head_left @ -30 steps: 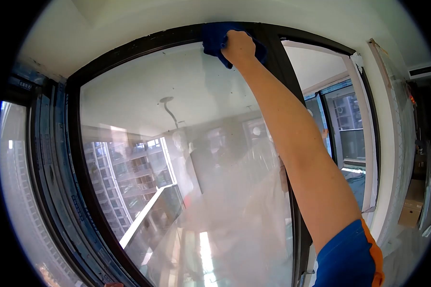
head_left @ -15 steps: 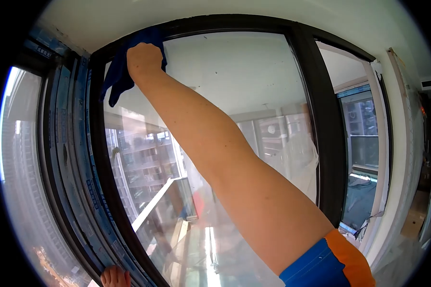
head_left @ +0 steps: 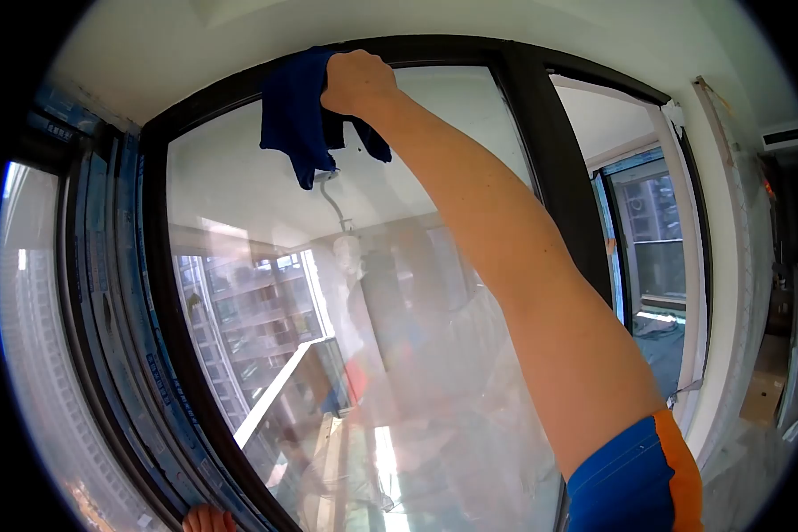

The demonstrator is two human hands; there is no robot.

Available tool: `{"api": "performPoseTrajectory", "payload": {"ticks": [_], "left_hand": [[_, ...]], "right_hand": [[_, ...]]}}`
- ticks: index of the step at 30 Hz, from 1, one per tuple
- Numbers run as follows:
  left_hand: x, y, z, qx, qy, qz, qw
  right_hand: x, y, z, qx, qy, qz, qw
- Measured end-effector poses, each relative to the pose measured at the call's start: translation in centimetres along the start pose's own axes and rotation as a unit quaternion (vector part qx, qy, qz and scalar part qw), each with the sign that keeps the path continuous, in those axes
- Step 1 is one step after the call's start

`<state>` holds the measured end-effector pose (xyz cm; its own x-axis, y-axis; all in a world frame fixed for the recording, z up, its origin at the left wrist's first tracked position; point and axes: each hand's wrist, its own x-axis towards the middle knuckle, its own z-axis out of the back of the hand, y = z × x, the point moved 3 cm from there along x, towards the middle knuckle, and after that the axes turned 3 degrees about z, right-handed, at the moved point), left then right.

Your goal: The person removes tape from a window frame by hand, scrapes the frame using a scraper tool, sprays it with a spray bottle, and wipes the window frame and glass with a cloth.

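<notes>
My right hand is closed on a dark blue cloth at the top edge of a large glass pane. The cloth hangs in loose folds to the left of and below the fist, over the glass and the dark upper frame. At the bottom left, the fingers of my left hand rest curled on the blue-taped window frame; its palm is out of view, and no object shows in it.
A narrower opening in the dark frame is on the right, beside a pale wall edge. Another window stands at the far left. A cardboard box sits at the far right.
Over the last second my right hand went with the cloth from the top middle to the upper left corner, then back rightward along the top. My left hand's fingers came further into view.
</notes>
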<state>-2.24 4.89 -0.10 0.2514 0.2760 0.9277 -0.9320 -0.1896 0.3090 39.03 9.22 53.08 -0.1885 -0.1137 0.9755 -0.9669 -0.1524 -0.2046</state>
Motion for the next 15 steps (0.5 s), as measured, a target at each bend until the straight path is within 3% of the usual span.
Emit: {"api": "performPoseTrajectory", "payload": {"ticks": [5,13,15], "left_hand": [[0.9,-0.1,1.0,0.031,-0.011,-0.027,0.999],[1.5,0.1,2.0,-0.005,0.007,-0.030,1.000],[-0.1,0.0,-0.6,-0.064,0.024,0.025,0.997]], "right_hand": [[-1.0,-7.3,2.5,-0.034,0.026,-0.060,0.997],[-2.7,-17.1,6.4,-0.134,-0.032,-0.166,0.976],[-2.6,-18.7,6.7,-0.134,-0.043,-0.200,0.970]]}}
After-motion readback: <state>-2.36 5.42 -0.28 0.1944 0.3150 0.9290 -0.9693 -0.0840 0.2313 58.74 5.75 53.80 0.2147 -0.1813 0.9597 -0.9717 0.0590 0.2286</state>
